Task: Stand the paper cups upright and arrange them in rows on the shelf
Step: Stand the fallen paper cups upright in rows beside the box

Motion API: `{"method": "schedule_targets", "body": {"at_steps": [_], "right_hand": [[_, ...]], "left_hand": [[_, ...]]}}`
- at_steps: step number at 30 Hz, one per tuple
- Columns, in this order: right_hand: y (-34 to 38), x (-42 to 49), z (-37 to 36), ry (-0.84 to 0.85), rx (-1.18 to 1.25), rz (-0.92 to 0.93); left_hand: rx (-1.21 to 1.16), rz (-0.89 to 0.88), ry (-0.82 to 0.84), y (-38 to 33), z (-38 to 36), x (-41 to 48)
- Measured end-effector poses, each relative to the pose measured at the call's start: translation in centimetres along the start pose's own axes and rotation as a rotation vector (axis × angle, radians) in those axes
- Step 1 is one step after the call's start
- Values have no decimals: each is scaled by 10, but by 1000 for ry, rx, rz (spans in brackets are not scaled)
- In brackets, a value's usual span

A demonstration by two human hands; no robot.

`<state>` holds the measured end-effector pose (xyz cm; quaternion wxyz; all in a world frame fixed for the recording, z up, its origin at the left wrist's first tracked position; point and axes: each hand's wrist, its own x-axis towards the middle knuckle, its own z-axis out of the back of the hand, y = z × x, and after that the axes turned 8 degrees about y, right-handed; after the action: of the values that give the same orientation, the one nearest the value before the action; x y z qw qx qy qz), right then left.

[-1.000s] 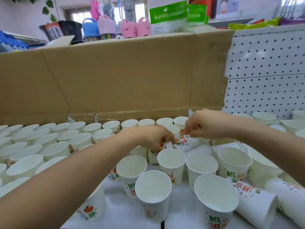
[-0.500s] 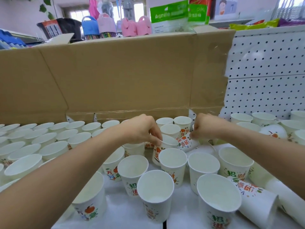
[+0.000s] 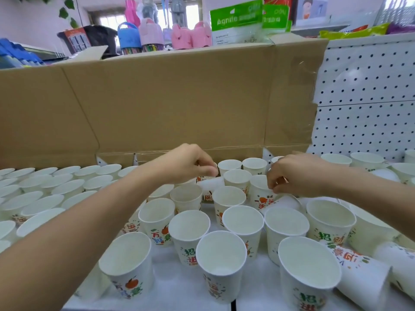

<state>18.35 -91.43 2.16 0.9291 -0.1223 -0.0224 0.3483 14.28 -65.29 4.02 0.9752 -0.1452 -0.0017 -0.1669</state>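
Curling its fingers on a tipped cup (image 3: 211, 184) at mid-frame, the left hand (image 3: 188, 164) sits beside the right hand (image 3: 298, 176), which pinches a printed cup (image 3: 261, 196) at the rim. Upright paper cups (image 3: 190, 227) crowd the white shelf (image 3: 177, 292), with neat rows (image 3: 45, 187) at left and a cardboard box (image 3: 179, 104) behind.

On flat white shelf (image 3: 179, 295), upright white paper cups (image 3: 67, 187) in rows at left; loose upright cups (image 3: 242, 223) near centre; toppled cups (image 3: 359, 272) near right. Behind, brown cardboard sheet (image 3: 179, 104); perforated white pegboard (image 3: 370, 104) far right.
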Motion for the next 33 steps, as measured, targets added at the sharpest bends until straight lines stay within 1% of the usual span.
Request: {"method": "schedule_targets", "body": {"at_steps": [1,3,7,9,11,13,16,22,25,29,33], "right_hand": [[1,0,0,4,-28,12],[1,0,2,21,-85,30],[1,4,8,51,-179,50],[0,6,10,68,-152,36],[-1,8,12,61,-77,17],[-1,13,13,18,-37,11],[3,24,10,-45,13,17],[11,42,8,-17,106,-13],[14,46,11,-4,124,-20],[17,47,13,-13,137,-21],[22,50,10,-18,155,-29]], "left_hand": [[10,8,-24,3,2,4],[56,23,-18,8,2,15],[127,16,121,13,-12,44],[164,35,183,13,-20,56],[236,59,205,10,-27,65],[317,85,190,9,-33,70],[339,111,206,8,-39,75],[415,65,187,10,-47,76],[419,59,177,10,-47,75],[403,95,170,9,-37,71],[294,104,99,13,-26,60]]}}
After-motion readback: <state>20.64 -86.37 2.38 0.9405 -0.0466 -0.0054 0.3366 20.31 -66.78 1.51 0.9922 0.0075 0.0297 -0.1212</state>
